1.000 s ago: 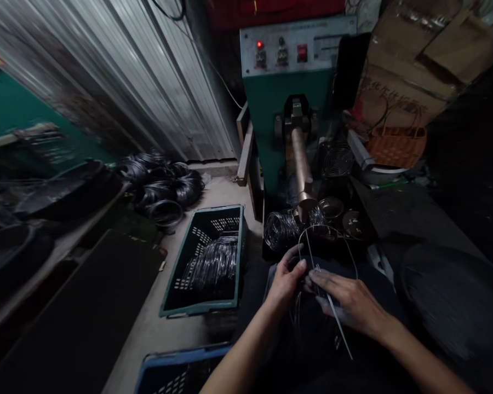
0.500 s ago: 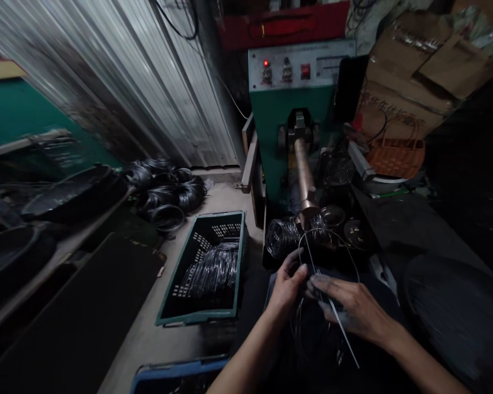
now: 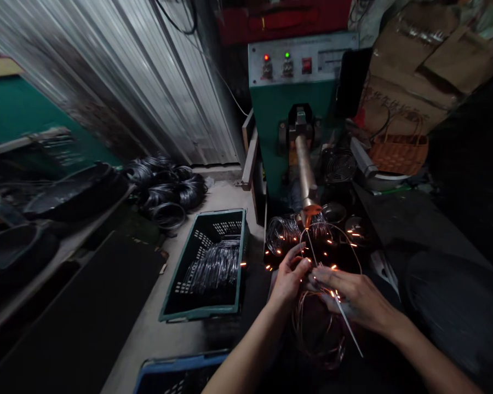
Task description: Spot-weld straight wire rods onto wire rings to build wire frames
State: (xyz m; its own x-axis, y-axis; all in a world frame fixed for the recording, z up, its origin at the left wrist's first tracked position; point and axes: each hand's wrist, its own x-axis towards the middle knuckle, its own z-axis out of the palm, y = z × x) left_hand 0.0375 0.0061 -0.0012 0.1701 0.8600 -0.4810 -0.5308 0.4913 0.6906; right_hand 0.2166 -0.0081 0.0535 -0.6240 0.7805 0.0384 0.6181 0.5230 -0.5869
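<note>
At the tip of the spot welder's copper electrode arm (image 3: 306, 169), orange sparks fly around a wire ring (image 3: 337, 228) and a straight thin rod. My left hand (image 3: 288, 278) is closed on the ring's near left side, thumb and fingers pinched. My right hand (image 3: 353, 295) is closed on thin metal rods (image 3: 349, 325), whose ends stick out below the palm toward my lap. Below both hands hangs a bundle of wire rings (image 3: 302, 323), partly hidden in the dark. The exact fingertip grip is blurred by sparks.
A green crate (image 3: 202, 317) of wire pieces stands left of my arms, with a blue crate (image 3: 181, 364) nearer. Wire coils (image 3: 164, 186) lie by the corrugated wall. The welder's panel (image 3: 302, 60) is ahead; an orange basket (image 3: 399, 153) sits to its right.
Sparks now burst at the electrode tip, and a green lamp has lit beside the red one on the panel. Both hands stay nearly in place, still holding the wire.
</note>
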